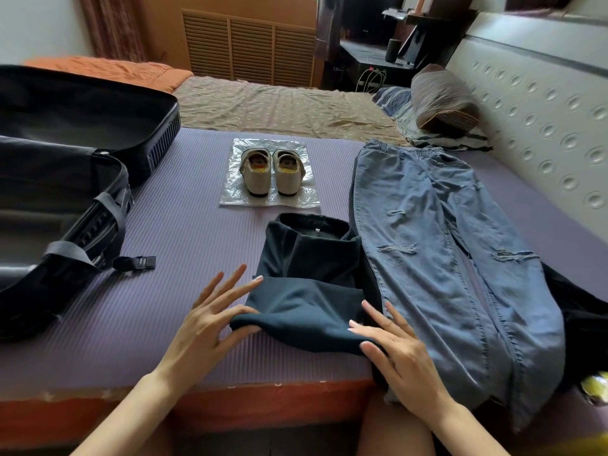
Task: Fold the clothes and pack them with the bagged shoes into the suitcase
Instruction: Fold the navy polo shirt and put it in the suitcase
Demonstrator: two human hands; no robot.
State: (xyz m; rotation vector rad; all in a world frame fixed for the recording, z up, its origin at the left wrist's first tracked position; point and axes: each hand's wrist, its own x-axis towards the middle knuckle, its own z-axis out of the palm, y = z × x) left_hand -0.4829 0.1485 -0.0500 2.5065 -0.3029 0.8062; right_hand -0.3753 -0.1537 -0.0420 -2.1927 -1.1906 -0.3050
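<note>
Loosely splayed, left hand (210, 324) and right hand (403, 355) touch the dark garment (309, 291)

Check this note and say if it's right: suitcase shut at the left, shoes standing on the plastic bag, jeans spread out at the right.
Wrong on one count: the head view shows the suitcase open, not shut. The shoes do stand on the plastic bag and the jeans lie spread out at the right.

The bed (279, 106) carries a ribbed purple mat (184, 232). On the mat lie an open black suitcase (65, 179) at the left, a flat clear plastic bag (230, 192) with a pair of pale shoes (256, 179) standing on it, a folded dark garment (312, 291) near the front edge, and blue jeans (444, 241) spread flat just beside it on the right.
</note>
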